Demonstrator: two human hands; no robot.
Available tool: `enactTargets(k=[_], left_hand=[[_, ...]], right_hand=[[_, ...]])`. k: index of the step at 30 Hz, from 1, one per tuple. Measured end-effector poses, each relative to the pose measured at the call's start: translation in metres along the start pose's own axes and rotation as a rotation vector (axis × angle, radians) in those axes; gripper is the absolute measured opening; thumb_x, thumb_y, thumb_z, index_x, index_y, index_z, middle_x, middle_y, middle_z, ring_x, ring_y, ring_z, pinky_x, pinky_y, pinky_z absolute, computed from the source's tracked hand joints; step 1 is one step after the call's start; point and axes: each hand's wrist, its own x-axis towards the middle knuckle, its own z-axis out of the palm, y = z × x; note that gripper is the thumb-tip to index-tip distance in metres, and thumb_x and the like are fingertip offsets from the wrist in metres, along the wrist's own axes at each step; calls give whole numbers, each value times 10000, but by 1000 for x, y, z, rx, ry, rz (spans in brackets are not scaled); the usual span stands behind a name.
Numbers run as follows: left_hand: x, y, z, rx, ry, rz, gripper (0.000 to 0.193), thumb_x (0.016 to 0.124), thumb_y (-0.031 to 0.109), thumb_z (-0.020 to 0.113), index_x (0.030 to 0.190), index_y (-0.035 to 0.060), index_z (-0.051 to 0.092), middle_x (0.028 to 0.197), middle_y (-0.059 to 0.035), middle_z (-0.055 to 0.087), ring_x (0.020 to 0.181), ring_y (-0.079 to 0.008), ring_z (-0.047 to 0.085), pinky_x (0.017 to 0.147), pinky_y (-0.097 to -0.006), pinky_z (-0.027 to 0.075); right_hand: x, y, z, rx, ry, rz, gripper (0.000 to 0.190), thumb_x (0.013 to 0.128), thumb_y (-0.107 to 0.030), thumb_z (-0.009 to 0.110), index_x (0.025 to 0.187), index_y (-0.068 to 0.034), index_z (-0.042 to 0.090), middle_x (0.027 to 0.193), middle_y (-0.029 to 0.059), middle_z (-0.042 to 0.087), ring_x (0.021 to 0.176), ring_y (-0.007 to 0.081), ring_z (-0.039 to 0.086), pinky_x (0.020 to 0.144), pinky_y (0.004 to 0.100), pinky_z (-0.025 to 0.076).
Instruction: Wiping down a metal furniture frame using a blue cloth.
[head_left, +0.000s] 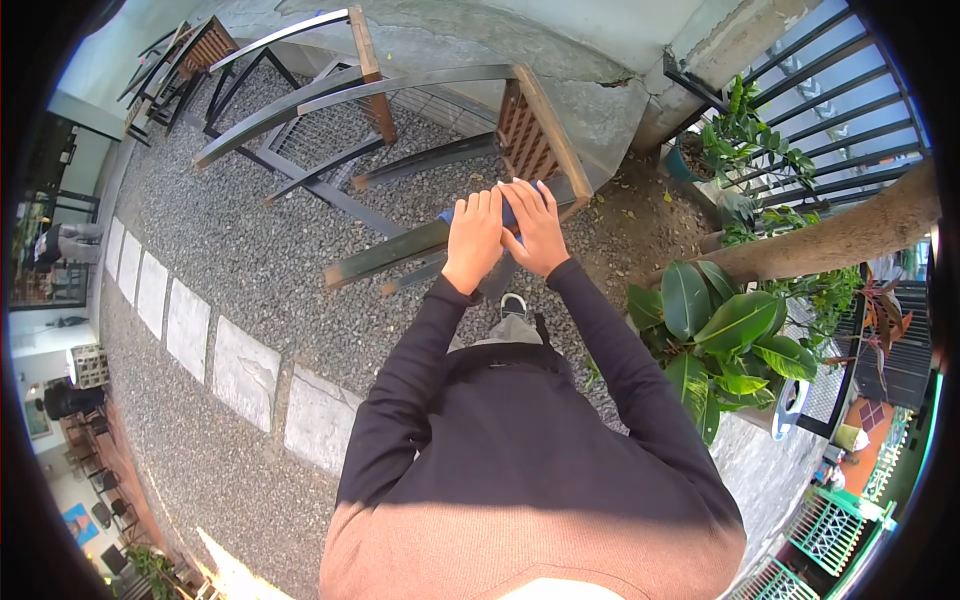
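Note:
My left hand (474, 234) and my right hand (531, 223) lie side by side over a blue cloth (508, 216), fingers curled across it. Under the cloth runs a dark leg (386, 253) of a tipped-over piece of furniture, its worn end pointing left. The hands hide most of the cloth. A brown slatted wooden panel (531, 131) of this piece stands on edge just beyond my hands. Its other dark curved bars (420, 161) reach left over the gravel.
A second tipped piece with a wooden edge (367, 52) and more slatted furniture (202, 52) stand along the wall. Grey gravel (247, 247) and stone slabs (244, 367) lie left. At right are a leafy plant (720, 330), a tree trunk (832, 225) and a barred fence (832, 90).

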Motion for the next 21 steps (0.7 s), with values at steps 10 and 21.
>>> enactTargets(k=[10, 21], left_hand=[[-50, -55, -38, 10, 24, 9, 616, 768, 81, 714, 1357, -40, 584, 1068, -114, 604, 1032, -295, 597, 895, -402, 458], [-111, -127, -82, 63, 8, 27, 600, 781, 117, 728, 1342, -57, 606, 1068, -113, 628, 1025, -280, 617, 904, -395, 477]], right_hand=[[14, -71, 38, 12, 14, -16, 733, 975, -393, 662, 1579, -16, 486, 1594, 150, 537, 1549, 346, 430, 1317, 562, 192], [31, -160, 86, 6, 34, -44, 732, 981, -417, 653, 1573, -16, 497, 1575, 152, 550, 1535, 341, 448, 1310, 569, 197]])
